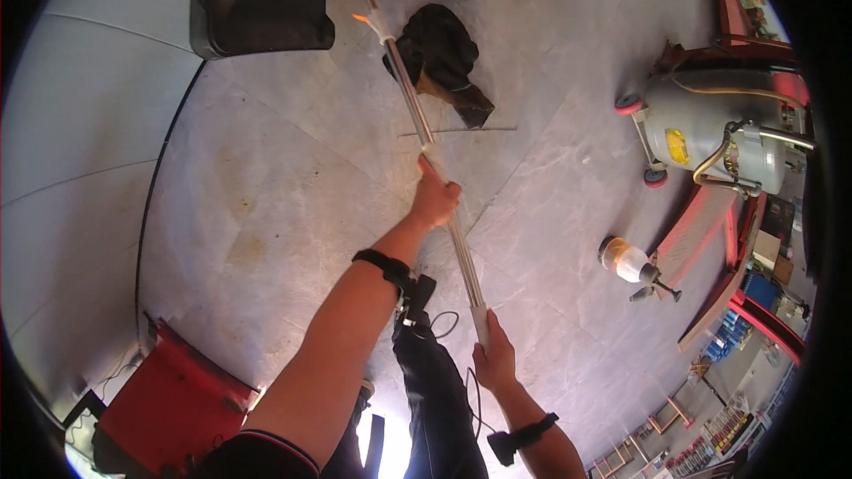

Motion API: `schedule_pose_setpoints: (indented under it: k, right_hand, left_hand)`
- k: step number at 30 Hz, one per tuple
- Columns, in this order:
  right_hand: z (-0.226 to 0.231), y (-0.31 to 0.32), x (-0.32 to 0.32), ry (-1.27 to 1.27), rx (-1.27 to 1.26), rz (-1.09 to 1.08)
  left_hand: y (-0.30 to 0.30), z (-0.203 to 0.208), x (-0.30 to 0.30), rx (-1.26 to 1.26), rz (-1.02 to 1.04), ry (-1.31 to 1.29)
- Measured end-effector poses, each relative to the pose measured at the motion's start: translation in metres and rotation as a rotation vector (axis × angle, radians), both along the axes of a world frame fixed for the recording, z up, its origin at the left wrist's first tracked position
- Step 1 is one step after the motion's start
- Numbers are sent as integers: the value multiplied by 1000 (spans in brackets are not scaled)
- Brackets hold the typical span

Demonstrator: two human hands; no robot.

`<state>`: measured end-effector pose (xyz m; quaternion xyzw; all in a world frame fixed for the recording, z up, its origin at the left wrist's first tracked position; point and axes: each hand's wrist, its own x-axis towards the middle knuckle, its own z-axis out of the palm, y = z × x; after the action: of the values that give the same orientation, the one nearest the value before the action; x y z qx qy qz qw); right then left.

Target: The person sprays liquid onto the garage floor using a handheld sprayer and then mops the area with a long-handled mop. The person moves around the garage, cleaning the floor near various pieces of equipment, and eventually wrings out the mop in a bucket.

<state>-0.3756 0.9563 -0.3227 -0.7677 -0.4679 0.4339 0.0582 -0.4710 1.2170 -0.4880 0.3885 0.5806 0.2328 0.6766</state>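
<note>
A long, silvery metal pole point(411, 93) runs from the top of the view down between my arms. My left hand point(435, 198) is wrapped round it near its middle. Lower down, my right hand point(494, 353) grips its near end, which has a pale sleeve. An orange tip sticks out sideways near the pole's far end; what lies beyond is too small to make out. Beneath the far half of the pole, a crumpled black cloth point(437, 44) with a brown patch rests on the floor. Both wrists carry black straps.
A black plastic panel or bin point(266, 9) stands at the far left, beside a pale curved wall point(80, 124). At right are a grey wheeled tank point(710, 129), a pump bottle point(626, 259) and red metal ramps point(701, 226). A red panel point(173, 399) is at lower left.
</note>
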Motion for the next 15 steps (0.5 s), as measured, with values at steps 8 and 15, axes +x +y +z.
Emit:
schedule_pose_setpoints:
  k: [8, 15]
  right_hand:
    - [124, -57, -15, 50, -2, -141]
    - [202, -90, -6, -52, -50, -73]
  left_hand:
    - [-68, 88, 24, -26, -159, -30]
    - [-112, 152, 33, -100, -124, -61]
